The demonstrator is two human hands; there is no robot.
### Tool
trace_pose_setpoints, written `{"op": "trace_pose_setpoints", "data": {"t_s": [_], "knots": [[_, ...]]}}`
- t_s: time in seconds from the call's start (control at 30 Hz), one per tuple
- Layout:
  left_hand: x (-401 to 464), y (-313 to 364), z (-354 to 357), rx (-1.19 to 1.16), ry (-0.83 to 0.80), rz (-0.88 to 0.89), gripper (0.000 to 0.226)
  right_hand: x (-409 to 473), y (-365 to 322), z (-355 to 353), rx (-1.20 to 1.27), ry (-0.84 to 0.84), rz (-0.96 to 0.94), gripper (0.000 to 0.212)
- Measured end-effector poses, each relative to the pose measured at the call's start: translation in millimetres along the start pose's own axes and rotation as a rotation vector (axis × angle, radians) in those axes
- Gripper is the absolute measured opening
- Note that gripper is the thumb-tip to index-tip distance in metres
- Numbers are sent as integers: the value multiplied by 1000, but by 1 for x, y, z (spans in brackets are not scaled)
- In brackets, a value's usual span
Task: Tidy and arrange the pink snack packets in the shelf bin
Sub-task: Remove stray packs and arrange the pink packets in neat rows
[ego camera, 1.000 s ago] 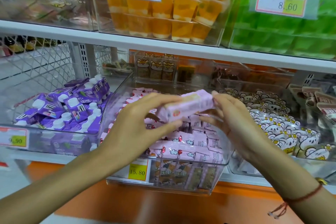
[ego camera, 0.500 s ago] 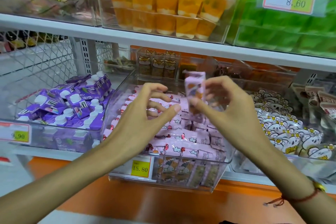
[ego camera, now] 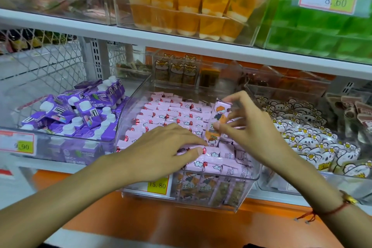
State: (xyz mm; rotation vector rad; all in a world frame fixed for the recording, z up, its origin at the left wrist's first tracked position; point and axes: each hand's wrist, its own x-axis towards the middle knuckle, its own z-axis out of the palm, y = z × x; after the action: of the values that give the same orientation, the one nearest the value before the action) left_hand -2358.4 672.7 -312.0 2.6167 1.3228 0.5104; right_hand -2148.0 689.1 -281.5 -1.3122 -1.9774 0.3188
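Observation:
A clear plastic shelf bin [ego camera: 244,184] on the middle shelf holds several pink snack packets [ego camera: 171,116] lying in rows. My right hand [ego camera: 249,127] pinches one pink packet [ego camera: 218,120] upright, its lower end down among the packets at the bin's right side. My left hand [ego camera: 161,149] rests palm down on the front rows, fingers stretched out, thumb tip on a packet near the front wall. More packets stand on end behind the bin's front wall.
A bin of purple drink cartons [ego camera: 80,110] stands to the left, a bin of white flower-print packets [ego camera: 314,143] to the right. Orange jelly cups [ego camera: 191,6] and green jellies [ego camera: 322,32] sit on the shelf above. A yellow price tag [ego camera: 158,185] hangs on the pink bin.
The packet went from lying across both hands to upright in my right hand, then down into the bin. My left hand let go and dropped onto the front rows.

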Motion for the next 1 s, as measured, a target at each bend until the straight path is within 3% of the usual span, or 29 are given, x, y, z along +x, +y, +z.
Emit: {"op": "trace_pose_setpoints", "data": {"t_s": [0.2, 0.33, 0.4, 0.57, 0.77, 0.9, 1.0], "knots": [[-1, 0, -2, -45, 85, -11, 34, 2, -5, -14, -229, 39, -131, 30], [0, 2, -3, -58, 145, -26, 27, -4, -4, 4, -442, -213, -161, 18], [0, 3, -3, -66, 173, -34, 24, -5, -3, 9, -525, -277, -188, 23], [6, 1, -1, -9, 220, -40, 23, 2, -2, 6, -508, -331, -177, 28], [9, -4, 9, 131, 39, 4, 42, 28, -1, -6, -486, -156, -101, 17], [9, -6, 8, 136, 29, 7, 43, 42, 0, 5, -545, -337, -34, 26], [8, -5, 9, 111, 47, 9, 41, 40, 6, 14, -536, -352, -22, 29]]}}
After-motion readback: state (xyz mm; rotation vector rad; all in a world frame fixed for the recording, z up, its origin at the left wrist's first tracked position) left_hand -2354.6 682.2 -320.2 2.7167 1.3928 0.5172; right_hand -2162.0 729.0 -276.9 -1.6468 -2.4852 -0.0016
